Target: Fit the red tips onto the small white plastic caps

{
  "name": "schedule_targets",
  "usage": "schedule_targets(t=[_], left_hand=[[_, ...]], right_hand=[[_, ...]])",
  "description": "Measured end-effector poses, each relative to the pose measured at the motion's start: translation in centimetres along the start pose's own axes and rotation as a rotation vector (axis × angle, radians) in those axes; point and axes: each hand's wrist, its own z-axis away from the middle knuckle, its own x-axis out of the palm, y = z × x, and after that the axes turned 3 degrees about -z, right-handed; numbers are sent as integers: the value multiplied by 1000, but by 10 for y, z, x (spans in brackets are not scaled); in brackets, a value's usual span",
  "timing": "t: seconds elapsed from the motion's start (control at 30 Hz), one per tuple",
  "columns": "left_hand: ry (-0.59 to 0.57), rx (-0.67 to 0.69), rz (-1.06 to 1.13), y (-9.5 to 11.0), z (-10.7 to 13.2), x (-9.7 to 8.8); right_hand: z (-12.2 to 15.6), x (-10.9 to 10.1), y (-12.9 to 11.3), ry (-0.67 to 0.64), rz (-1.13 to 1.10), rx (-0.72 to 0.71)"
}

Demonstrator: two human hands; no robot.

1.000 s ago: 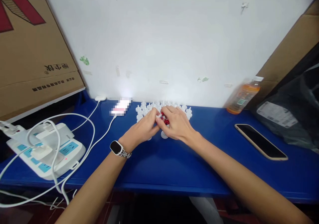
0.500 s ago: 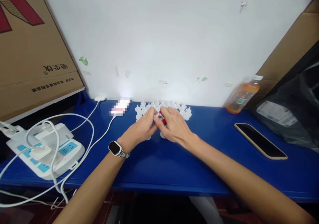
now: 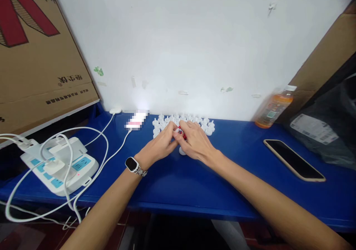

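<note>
My left hand [image 3: 164,141] and my right hand [image 3: 197,140] meet fingertip to fingertip over the blue table. Both are closed around a small white piece [image 3: 178,130], mostly covered by the fingers. Small red parts [image 3: 184,135] show between the thumb and fingers of my right hand; their exact kind cannot be made out. Below that hand lies a white disc-shaped piece [image 3: 182,151], partly hidden. Just beyond the fingers, several white pieces with round bases and thin upright stems [image 3: 210,127] stand in a cluster, some blocked from sight by my hands.
On the left, a white power strip [image 3: 69,177] carries plugs and looping cables. A lit phone-like device [image 3: 136,119], blurred out, lies near the white wall. To the right are a phone [image 3: 293,159], a bottle of orange drink [image 3: 274,107] and a dark plastic bag [image 3: 319,146]. Cardboard flanks both sides.
The view has shifted slightly, so things at the left sit further right. Both hands stay together, fingers moved a little around the white piece. A white edge under my left hand no longer shows.
</note>
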Motion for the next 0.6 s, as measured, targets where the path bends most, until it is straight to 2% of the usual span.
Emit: schedule_targets(t=[0.07,0.23,0.33,0.5,0.6], left_hand=[[14,3,-14,4,-1,2],[13,33,-118,9,-1,3],[13,35,-115,9,0,1],[88,48,21,5,2,-5],[265,-17,278,-3,-1,-5]], right_hand=[[0,-2,5,2,-88,19],[1,-2,16,-67,-491,165],[2,1,15,-72,-607,162],[0,2,10,41,-720,159],[-2,-1,18,208,-785,159]])
